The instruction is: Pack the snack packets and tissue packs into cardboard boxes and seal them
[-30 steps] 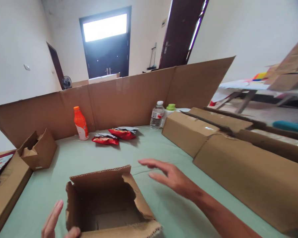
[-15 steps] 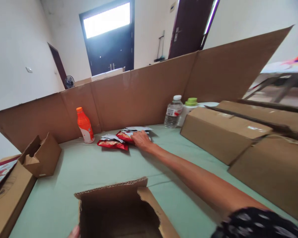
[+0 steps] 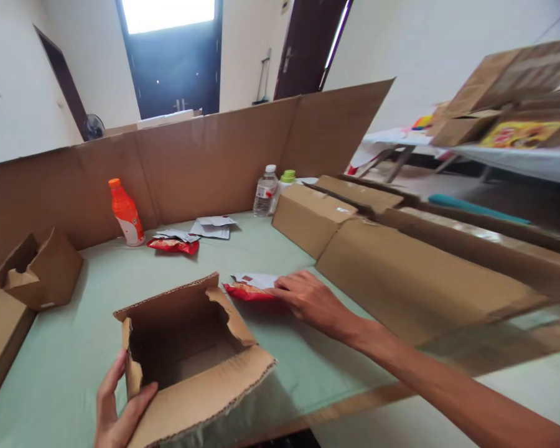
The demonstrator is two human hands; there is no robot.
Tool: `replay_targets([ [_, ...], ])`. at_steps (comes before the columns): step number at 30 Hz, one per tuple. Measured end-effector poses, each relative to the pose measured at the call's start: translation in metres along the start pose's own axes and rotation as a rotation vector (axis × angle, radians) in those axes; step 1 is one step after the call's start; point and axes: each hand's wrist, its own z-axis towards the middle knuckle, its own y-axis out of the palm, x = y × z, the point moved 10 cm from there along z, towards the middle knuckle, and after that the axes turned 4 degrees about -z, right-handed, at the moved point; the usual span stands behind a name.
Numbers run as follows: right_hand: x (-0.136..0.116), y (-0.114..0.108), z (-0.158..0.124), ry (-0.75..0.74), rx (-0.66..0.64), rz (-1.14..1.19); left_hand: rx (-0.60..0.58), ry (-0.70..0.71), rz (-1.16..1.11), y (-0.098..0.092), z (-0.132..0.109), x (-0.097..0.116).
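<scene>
My left hand (image 3: 119, 404) grips the near left edge of an open cardboard box (image 3: 205, 386), thumb on its flap and fingers along the side. Nothing shows inside the part of the box I can see. To the right of the box, my right hand (image 3: 308, 298) pinches a red and white snack packet (image 3: 252, 289) by its right end. Another red packet (image 3: 175, 246) lies farther back on the green cloth, with a silvery-white packet (image 3: 213, 227) beside it.
An orange bottle (image 3: 127, 214), a clear water bottle (image 3: 265, 193) and a green-capped white bottle (image 3: 285, 180) stand by the cardboard screen (image 3: 214, 152). A torn small box (image 3: 58, 274) is at left. Long cardboard boxes (image 3: 415, 280) line the right side.
My right hand has picked the red packet off the back group and drawn it toward me, beside the box. The view has turned right, and more of my left hand and the box shows.
</scene>
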Motion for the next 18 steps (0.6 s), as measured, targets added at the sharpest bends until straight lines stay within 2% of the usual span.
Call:
replay_targets([
  [6,0.018,-0.007,0.022,0.121,-0.074,-0.123,0.008,0.022,0.081,-0.004,-0.002,0.008],
  [10,0.001,0.004,0.033,0.074,-0.124,-0.094,0.022,0.023,0.122,-0.006,-0.005,0.01],
  [14,-0.02,0.018,0.03,0.045,-0.199,-0.059,-0.04,0.034,0.208,0.001,-0.004,0.013],
  [16,-0.016,0.017,0.025,0.051,-0.228,-0.049,-0.042,0.035,0.223,0.003,-0.001,0.017],
  [18,-0.004,0.006,0.022,0.064,-0.221,-0.012,-0.026,0.022,0.21,0.002,0.002,0.021],
])
